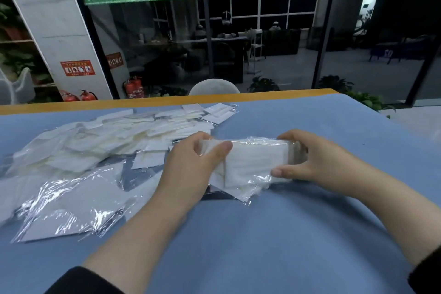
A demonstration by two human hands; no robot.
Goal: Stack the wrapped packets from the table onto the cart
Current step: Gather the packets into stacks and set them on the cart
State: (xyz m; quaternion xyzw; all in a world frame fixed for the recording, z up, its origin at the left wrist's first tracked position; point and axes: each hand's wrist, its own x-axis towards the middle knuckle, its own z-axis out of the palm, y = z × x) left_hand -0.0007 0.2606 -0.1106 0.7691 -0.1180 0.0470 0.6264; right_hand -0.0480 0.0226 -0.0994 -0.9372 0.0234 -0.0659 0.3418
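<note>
A bundle of wrapped white packets in clear plastic is held just above the blue table, at the centre of the view. My left hand grips its left end, thumb on top. My right hand grips its right end, thumb along the near side. A large loose pile of wrapped packets spreads over the left half of the table. Several flat packets in shiny plastic lie nearest me on the left. No cart is in view.
The table's orange far edge runs across the view, with a grey chair back behind it. Beyond stands a dark glass wall. Red fire extinguishers and a shelf with plants are at the left.
</note>
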